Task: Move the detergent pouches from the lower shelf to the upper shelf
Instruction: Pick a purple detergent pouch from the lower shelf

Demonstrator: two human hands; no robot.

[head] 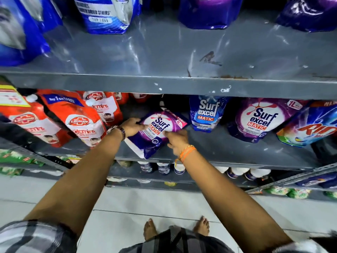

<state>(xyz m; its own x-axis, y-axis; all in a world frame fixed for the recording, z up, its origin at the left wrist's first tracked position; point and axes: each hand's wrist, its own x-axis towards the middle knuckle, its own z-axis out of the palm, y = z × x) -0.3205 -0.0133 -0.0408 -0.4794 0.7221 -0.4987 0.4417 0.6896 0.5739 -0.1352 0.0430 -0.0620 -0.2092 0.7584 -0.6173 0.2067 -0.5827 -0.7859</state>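
A purple Surf excel Matic pouch (pixel 158 131) lies tilted on the lower shelf (pixel 228 152), near its front edge. My left hand (pixel 132 126) grips its upper left side and my right hand (pixel 177 141) grips its lower right side. Further right on the same shelf stand a blue Surf excel pouch (pixel 207 114) and a second purple Surf excel pouch (pixel 259 119). The upper shelf (pixel 164 52) above holds blue pouches (pixel 107 13) at the left and purple pouches (pixel 207 11) at the back, with bare grey metal in front of them.
Red Lifebuoy pouches (pixel 78 117) crowd the lower shelf's left part. A Rin pouch (pixel 310 128) stands at the far right. Bottles (pixel 164 168) sit on the shelf below. My bare feet (pixel 175 228) stand on a pale tiled floor.
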